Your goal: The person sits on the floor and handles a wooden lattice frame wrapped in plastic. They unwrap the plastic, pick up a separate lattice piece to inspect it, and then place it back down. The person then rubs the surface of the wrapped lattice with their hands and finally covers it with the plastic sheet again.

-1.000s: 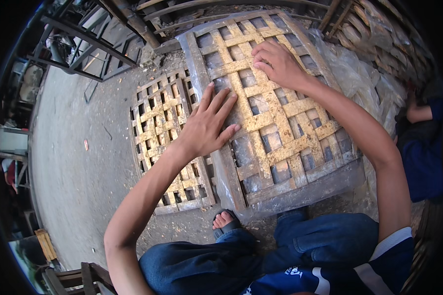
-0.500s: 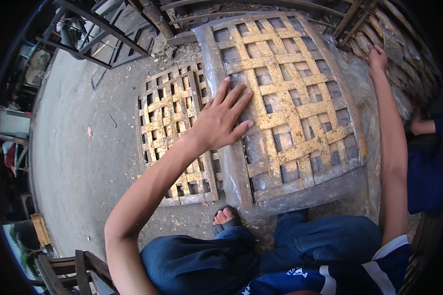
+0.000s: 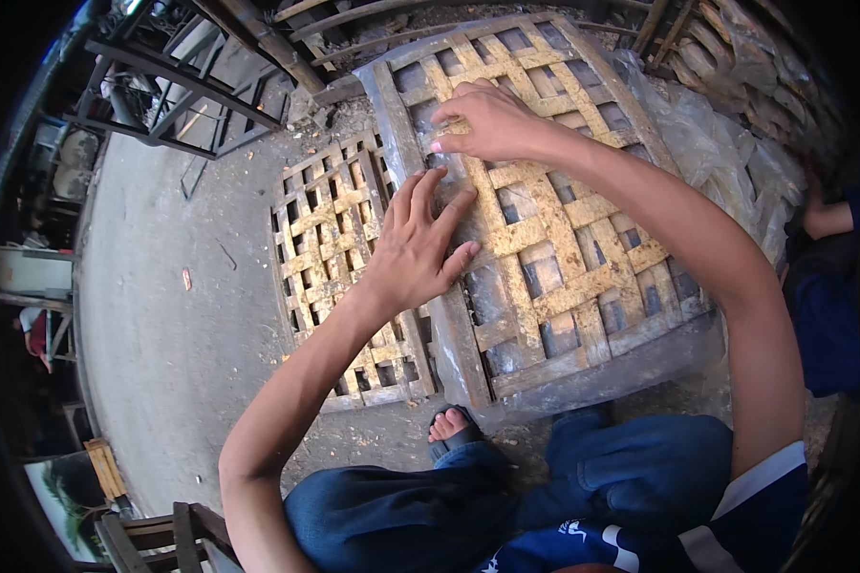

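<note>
A large woven bamboo lattice tray (image 3: 583, 286) in a wooden frame, covered by a clear plastic sheet (image 3: 707, 134), lies in front of me on the ground. My left hand (image 3: 420, 244) rests flat on its left edge, fingers spread. My right hand (image 3: 487, 119) presses down on the plastic near the tray's upper left, fingers bent and holding nothing. A second, smaller lattice tray (image 3: 339, 277) lies flat to the left, partly under my left forearm.
Concrete ground (image 3: 162, 315) stretches to the left. Metal frames (image 3: 191, 86) stand at the upper left, stacked wooden trays (image 3: 736, 57) at the upper right. Another person's arm (image 3: 827, 220) shows at the right edge. My sandalled foot (image 3: 449, 430) is below the tray.
My right hand swung from the tray's far right edge back to its upper left part. My left hand stayed flat on the left edge.
</note>
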Motion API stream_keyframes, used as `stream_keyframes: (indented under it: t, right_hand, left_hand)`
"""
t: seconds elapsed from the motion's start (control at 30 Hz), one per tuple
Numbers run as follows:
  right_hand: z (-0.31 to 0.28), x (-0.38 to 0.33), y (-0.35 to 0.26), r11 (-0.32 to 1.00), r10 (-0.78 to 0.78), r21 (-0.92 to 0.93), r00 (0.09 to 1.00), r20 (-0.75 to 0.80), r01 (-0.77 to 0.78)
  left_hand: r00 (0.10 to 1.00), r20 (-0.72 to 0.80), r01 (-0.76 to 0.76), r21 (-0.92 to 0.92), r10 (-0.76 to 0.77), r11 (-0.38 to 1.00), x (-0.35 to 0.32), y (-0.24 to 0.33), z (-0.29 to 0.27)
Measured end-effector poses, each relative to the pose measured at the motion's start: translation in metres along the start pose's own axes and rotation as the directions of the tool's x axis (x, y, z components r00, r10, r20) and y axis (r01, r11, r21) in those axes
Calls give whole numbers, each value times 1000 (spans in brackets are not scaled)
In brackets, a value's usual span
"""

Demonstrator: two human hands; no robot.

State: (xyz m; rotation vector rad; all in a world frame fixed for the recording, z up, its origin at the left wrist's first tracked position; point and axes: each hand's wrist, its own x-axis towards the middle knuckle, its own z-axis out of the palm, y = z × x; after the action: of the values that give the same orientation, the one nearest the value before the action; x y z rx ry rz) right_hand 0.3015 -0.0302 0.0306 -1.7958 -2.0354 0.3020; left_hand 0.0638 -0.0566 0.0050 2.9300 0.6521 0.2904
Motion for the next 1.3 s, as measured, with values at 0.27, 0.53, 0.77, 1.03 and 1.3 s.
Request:
stream_keyframes:
  t: [0.27, 0.53, 0.77, 1.03, 1.3]
  right_hand:
    - [31, 6, -3, 991, -135, 2, 989, -62, 136]
    - [43, 5, 6, 945, -317, 0, 912, -261, 328]
    - [44, 2, 6, 907, -403, -19, 857, -322, 420]
    - [38, 1, 1, 901, -410, -24, 832, -373, 433]
    - [-36, -12, 64, 949, -49, 239, 848, -527, 203]
  left_hand:
    - [999, -4, -32, -55, 32, 998, 0, -5, 2]
    - [998, -52, -53, -101, 48, 994, -2, -8, 7]
    - [999, -31, -38, -78, 36, 996, -2, -7, 7]
    - [999, -30, -39, -55, 38, 998, -1, -5, 4]
    - [1000, 4, -5, -34, 6, 999, -5, -6, 3]
